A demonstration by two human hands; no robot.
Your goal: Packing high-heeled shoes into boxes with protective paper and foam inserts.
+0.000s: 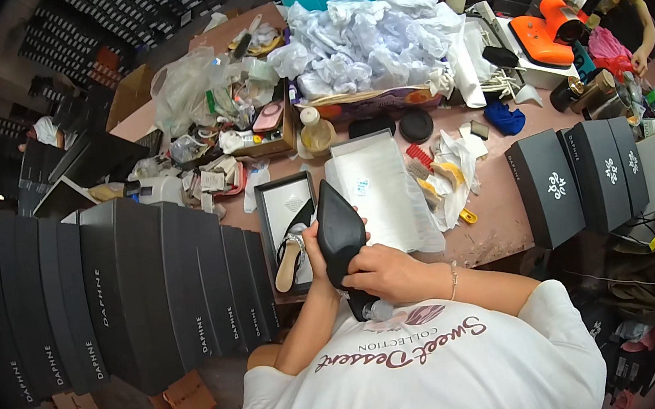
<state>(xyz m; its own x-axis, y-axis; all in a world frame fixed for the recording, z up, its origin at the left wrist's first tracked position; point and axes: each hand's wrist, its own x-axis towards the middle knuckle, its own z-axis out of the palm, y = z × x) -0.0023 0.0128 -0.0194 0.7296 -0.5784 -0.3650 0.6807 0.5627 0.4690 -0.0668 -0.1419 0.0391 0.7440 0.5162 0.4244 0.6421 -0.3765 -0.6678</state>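
Both hands grip one black shoe (339,232) sole-up near the chest, left hand (315,249) behind, right hand (386,271) at the heel, its mate (293,246) already boxed (266,212) just left.

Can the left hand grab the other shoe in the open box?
Probably yes. The left hand grips the black pointed shoe right beside the open black shoebox, where the second black heeled shoe lies uncovered, but it is occupied.

Crumpled white paper (372,37) heaps at the counter's (495,224) far side, an orange steamer (545,31) sits right of it, and black boxes (148,286) stand in a row at left.
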